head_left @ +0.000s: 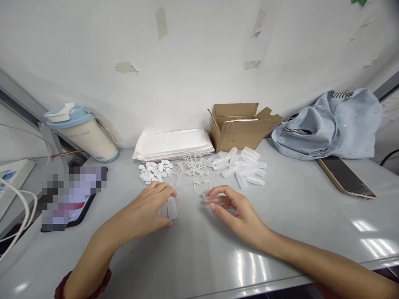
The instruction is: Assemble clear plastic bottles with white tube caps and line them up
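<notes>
Left hand [152, 207]: curled round two frosted tubes [172, 208], fingers at the far ends, thumb at the near; firmness we cannot tell.
Slip risk: smooth, rounded walls; an uneven pinch could, we judge, let one roll off across the glossy table [199, 257].
Right hand [240, 211]: thumb and fingers slightly parted, fingertips at the white cord loop [204, 195]; contact we cannot confirm.
Snag risk: cord is thin; fingertips could miss it or drag it into a knot.
Tangled cords [191, 166]: beyond the hands, between white caps [154, 171] and loose tube pile [245, 164]; tugging one strand could pull others and scatter caps.
Loose tube pile: in front of the cardboard box [240, 135]; a stray knuckle could set several rolling.
White packets [174, 143]: behind the cords; we see little threat there.
</notes>
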The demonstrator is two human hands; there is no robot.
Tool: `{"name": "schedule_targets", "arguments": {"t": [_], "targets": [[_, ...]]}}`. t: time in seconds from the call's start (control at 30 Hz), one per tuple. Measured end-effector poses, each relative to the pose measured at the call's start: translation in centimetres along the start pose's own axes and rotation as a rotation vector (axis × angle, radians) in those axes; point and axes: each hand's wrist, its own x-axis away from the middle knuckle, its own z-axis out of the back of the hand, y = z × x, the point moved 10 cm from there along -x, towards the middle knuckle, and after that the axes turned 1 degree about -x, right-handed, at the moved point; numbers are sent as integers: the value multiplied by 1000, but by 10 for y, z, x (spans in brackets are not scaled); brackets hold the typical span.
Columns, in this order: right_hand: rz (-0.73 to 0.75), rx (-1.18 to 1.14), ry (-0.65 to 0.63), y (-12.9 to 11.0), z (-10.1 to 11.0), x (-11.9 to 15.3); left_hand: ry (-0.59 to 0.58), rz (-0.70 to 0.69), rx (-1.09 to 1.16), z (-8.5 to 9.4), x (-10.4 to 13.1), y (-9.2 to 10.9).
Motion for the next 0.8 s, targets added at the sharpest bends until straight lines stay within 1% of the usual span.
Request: {"name": "schedule_targets", "arguments": {"t": [0.1, 0.23, 0.43, 0.67, 0.8], "targets": [[12, -2, 0, -1, 0, 0, -12, 0, -6, -1, 0, 2], [20, 4, -2, -1, -1, 0, 2, -39, -23, -1, 1, 5], [31, 16, -1, -3, -1, -1, 17, -75, -11, -1, 2, 3], [48, 32, 8, -4, 0, -1, 22, -52, 15, 0, 4, 1], [48, 33, 9, -5, 1, -2, -18, -28, 22, -1, 6, 1]]}}
